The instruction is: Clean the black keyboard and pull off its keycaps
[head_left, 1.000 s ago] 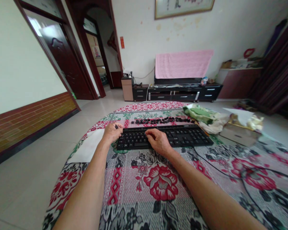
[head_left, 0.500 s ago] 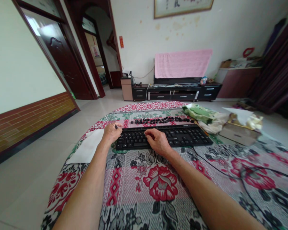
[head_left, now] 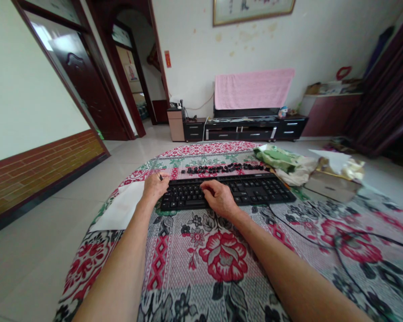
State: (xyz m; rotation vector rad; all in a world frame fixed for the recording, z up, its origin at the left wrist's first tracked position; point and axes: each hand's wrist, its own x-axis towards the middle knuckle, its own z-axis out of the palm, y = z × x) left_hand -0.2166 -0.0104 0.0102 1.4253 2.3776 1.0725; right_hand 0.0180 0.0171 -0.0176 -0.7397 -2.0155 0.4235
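Observation:
A black keyboard (head_left: 251, 190) lies across the flowered tablecloth. My left hand (head_left: 153, 188) is at its left end, fingers closed around a small dark stick-like object (head_left: 160, 177) whose kind I cannot make out. Over the middle keys, my right hand (head_left: 219, 197) is curled with thumb and fingers drawn together; anything between the fingertips is hidden. Behind the keyboard, many loose black keycaps (head_left: 218, 169) lie in a long row.
White paper (head_left: 117, 208) lies left of the keyboard. To the right are a crumpled green and white bag (head_left: 284, 162) and an opened box (head_left: 332, 185). A black cable (head_left: 302, 232) trails across the cloth (head_left: 174, 277). A TV stand (head_left: 238, 132) is beyond the table.
The whole view has shifted slightly. Both hands stay in nearly the same places over the keyboard, with their grips looking the same.

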